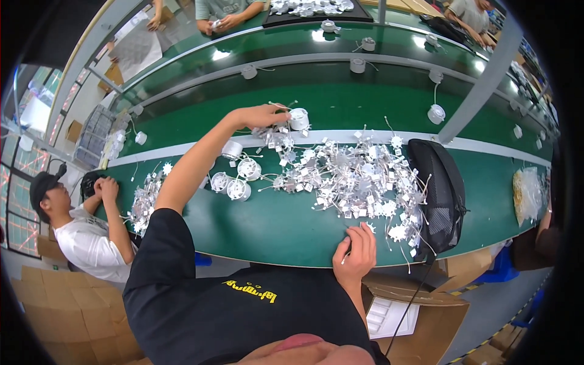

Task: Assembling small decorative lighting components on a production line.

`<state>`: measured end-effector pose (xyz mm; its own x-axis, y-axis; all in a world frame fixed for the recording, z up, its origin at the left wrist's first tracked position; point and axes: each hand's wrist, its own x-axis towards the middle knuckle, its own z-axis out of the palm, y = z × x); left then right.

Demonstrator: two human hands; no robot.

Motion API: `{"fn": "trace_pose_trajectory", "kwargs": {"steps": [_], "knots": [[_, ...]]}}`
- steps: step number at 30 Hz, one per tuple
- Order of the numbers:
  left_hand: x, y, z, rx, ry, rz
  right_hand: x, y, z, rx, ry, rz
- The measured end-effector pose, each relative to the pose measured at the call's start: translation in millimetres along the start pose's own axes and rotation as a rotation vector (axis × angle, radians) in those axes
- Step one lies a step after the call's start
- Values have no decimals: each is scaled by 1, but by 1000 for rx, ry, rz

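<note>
Head view: green table, cardboard box, yellow-lettered shirt. Left hand at white cup, right hand near parts; can't tell either grip.

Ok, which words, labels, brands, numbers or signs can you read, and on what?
Yellow lettering on the wearer's black shirt: present, but I don't copy printed words.
Grey-green shirt across the line: any print is too small to read.
Pile of white parts, black bag: no readable text.
</note>
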<state>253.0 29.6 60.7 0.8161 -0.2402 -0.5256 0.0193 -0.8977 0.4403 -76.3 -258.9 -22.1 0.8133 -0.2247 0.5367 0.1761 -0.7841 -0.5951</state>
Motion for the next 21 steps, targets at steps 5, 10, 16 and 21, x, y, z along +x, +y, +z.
{"fn": "trace_pose_trajectory", "kwargs": {"steps": [5,10,16,21], "knots": [[11,29,14,116,14,372,0,1,-2,26,-3,-7],[-7,60,32,162,-87,645,-1,5,-3,29,11,-19],[-66,86,90,240,2,958,-1,7,-1,21,24,-33],[-63,66,51,-592,-44,704,0,12,-3,19,17,-69]]}}
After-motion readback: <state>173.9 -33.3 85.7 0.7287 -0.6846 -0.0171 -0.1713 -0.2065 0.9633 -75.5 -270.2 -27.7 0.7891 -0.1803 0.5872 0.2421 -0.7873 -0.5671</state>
